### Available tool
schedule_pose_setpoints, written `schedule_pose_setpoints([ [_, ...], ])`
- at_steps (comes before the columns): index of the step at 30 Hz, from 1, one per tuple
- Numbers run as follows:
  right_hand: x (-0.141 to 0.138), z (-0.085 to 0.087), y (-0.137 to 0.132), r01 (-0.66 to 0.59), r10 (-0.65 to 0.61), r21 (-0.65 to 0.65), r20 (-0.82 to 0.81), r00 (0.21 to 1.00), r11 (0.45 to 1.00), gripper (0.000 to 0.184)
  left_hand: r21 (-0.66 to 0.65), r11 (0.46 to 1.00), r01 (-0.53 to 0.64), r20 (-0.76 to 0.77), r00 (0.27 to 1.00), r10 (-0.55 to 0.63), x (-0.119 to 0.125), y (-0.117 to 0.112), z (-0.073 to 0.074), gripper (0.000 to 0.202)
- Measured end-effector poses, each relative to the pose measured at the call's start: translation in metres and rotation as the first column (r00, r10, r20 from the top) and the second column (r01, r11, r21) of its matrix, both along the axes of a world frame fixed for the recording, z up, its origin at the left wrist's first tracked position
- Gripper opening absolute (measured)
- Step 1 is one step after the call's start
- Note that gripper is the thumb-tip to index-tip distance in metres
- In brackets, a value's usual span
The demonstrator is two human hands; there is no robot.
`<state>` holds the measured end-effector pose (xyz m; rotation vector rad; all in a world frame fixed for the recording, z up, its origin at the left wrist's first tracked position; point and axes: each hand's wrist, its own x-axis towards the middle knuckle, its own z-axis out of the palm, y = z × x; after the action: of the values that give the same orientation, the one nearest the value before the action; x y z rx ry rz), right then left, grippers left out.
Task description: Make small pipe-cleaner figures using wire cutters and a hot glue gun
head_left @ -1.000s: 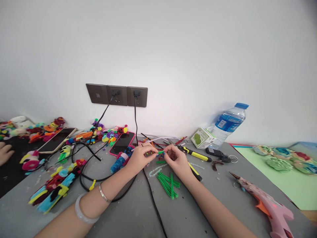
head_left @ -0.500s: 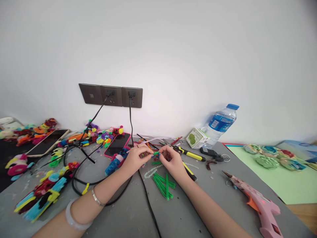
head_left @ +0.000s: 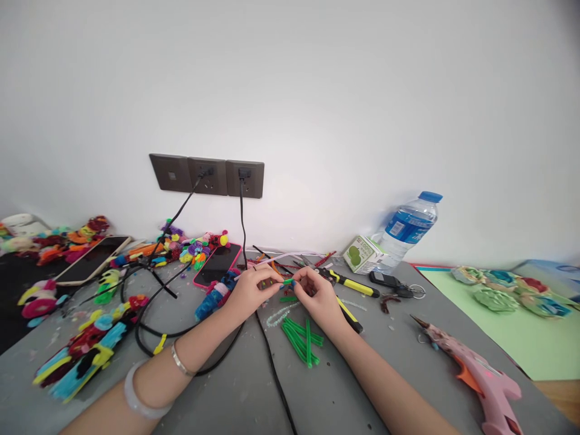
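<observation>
My left hand (head_left: 252, 289) and my right hand (head_left: 319, 297) meet over the middle of the grey table, both pinched closed. Between their fingertips is a short green pipe cleaner (head_left: 288, 281), with its ends hidden by the fingers. A bundle of cut green pipe cleaners (head_left: 302, 339) lies just below the hands, and one more short green piece (head_left: 288, 299) lies right under the fingers. A pale glittery strand (head_left: 275, 316) curls beside the bundle. Close to my right hand are yellow-and-black handled pliers (head_left: 351, 284).
A pink glue gun (head_left: 483, 380) lies at right, near green paper (head_left: 457, 302). A water bottle (head_left: 410, 229) and a small carton (head_left: 360, 255) stand by the wall. Black cables (head_left: 269, 356) cross the table. Phones (head_left: 217, 264) and colourful pipe-cleaner figures (head_left: 86, 350) lie at left.
The view has shifted slightly, so everything appears a little further right. Both hands keep their pinch on the green pipe cleaner, with only small finger movement.
</observation>
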<state>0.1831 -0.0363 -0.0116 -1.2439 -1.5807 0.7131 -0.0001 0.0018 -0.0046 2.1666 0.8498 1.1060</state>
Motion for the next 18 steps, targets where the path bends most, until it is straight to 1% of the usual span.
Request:
schedule_pose_setpoints([
  [3, -0.0002, 0.0002, -0.0003, -0.006, 0.006, -0.003, -0.001, 1.0, 1.0, 0.004, -0.018, 1.0, 0.0, -0.007, 1.0, 0.0, 0.0001, 0.0004, 0.0003, 0.008],
  [9, -0.0003, -0.0003, -0.0003, -0.01, 0.01, -0.007, -0.008, 1.0, 1.0, 0.005, -0.006, 1.0, 0.003, -0.004, 1.0, -0.003, -0.0001, 0.0007, 0.0004, 0.009],
  [18, -0.0004, -0.0002, -0.0007, -0.006, 0.006, -0.017, -0.013, 1.0, 1.0, 0.005, -0.02, 1.0, -0.005, -0.021, 1.0, 0.004, -0.0004, 0.0003, 0.0009, 0.008],
])
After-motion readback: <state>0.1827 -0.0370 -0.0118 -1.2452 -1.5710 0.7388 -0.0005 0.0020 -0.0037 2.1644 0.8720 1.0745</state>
